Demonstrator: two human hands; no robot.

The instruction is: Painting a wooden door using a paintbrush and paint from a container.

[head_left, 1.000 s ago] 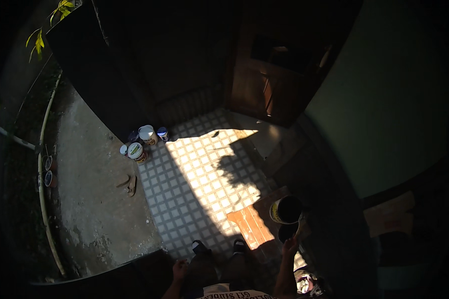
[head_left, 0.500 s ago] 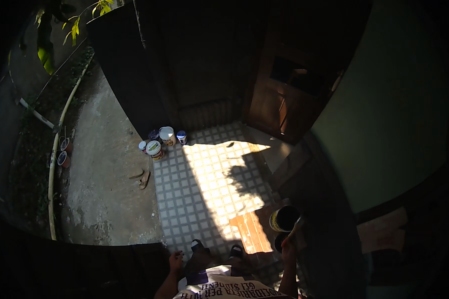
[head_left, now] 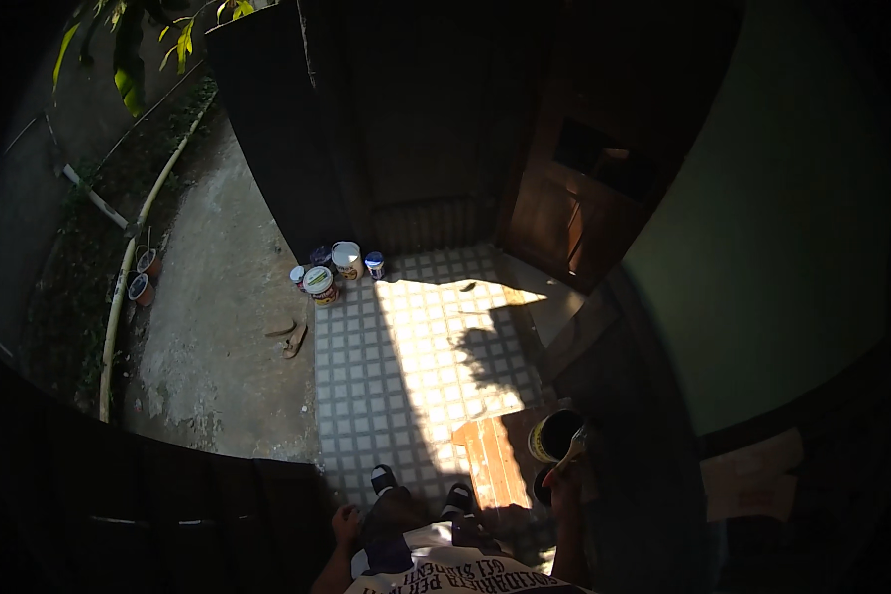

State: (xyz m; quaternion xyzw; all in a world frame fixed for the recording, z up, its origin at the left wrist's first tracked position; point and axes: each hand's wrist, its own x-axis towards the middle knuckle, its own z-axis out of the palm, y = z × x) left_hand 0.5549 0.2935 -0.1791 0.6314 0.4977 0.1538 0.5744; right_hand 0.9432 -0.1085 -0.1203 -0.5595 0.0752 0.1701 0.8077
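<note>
My right hand (head_left: 564, 482) is closed around a pale brush-like tool (head_left: 573, 445), which crosses the right side of a dark bucket (head_left: 553, 436). My left hand (head_left: 346, 523) hangs half-curled; I cannot tell whether it holds anything. Sunlit wooden slats (head_left: 491, 461) lie left of the bucket. Far left stand lidded tubs (head_left: 320, 284), with sandals (head_left: 294, 342) nearer.

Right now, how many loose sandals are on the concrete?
2: one sandal farther left; another sandal just right of it, nearer the tiles. Others could be hidden in shade.
</note>
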